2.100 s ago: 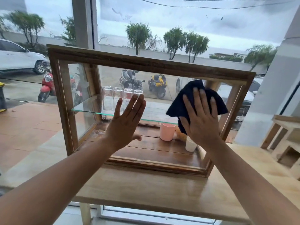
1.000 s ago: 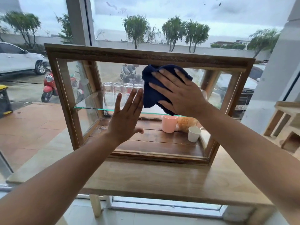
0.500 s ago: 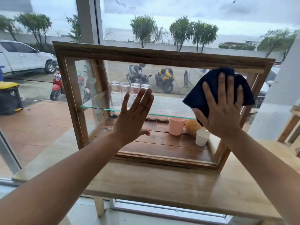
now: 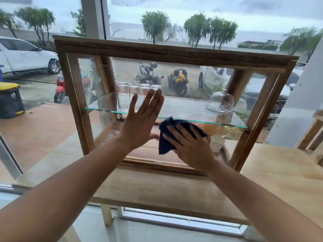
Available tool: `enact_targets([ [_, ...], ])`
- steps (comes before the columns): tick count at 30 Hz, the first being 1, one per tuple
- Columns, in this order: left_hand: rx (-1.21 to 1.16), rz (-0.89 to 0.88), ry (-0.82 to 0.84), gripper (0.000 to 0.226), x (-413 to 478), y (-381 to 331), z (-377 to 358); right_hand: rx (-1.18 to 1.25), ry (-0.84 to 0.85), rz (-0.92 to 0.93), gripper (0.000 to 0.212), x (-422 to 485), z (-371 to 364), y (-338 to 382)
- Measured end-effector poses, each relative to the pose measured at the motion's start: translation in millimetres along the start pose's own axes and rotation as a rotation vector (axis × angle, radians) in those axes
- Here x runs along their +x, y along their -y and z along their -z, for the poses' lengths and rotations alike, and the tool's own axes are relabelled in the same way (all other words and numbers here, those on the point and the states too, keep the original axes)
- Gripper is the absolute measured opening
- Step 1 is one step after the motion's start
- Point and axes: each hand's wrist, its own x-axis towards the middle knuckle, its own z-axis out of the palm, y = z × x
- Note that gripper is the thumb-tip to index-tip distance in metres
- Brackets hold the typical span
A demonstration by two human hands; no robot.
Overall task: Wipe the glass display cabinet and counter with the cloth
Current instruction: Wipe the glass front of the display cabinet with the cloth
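A wood-framed glass display cabinet (image 4: 167, 53) stands on a pale wooden counter (image 4: 157, 187). My left hand (image 4: 141, 123) is flat against the front glass near its middle, fingers spread, holding nothing. Just to its right, my right hand (image 4: 188, 145) presses a dark blue cloth (image 4: 166, 137) against the lower part of the front glass, below the inner glass shelf (image 4: 183, 112). The cloth hides part of what stands on the cabinet floor.
Several upturned drinking glasses (image 4: 132, 95) and a glass dome (image 4: 221, 102) sit on the shelf. A white cup (image 4: 216, 143) stands on the cabinet floor. A large window is behind. Another wooden piece (image 4: 314, 135) is at the right.
My right hand has swept the cloth from the upper right corner of the glass down and left to the lower middle. My left hand stays flat on the glass.
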Motion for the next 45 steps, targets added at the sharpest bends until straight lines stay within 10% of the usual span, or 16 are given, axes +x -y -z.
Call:
enact_targets([
  [6, 0.025, 0.025, 0.029, 0.149, -1.4, -3.0, 4.6, -0.091, 0.138, 0.277, 0.059, -37.4, 2.8, -12.0],
  [14, 0.021, 0.030, 0.033, 0.148, -1.1, -6.5, 4.4, 0.145, -0.104, -0.521, 0.063, 58.7, 53.4, -85.1],
  [28, 0.036, 0.030, 0.030, 0.116, -25.6, -19.0, -7.4, 0.026, 0.118, 0.104, 0.055, -52.5, -1.0, 6.5],
  [36, 0.018, 0.001, -0.002, 0.119, -22.7, -13.4, -11.9, -0.092, 0.223, 0.147, 0.060, -139.7, 3.5, -63.5],
  [45, 0.021, -0.032, -0.021, 0.114, -23.7, -13.0, -18.5, 0.102, 0.165, -0.186, 0.074, -49.2, 1.1, 25.2],
])
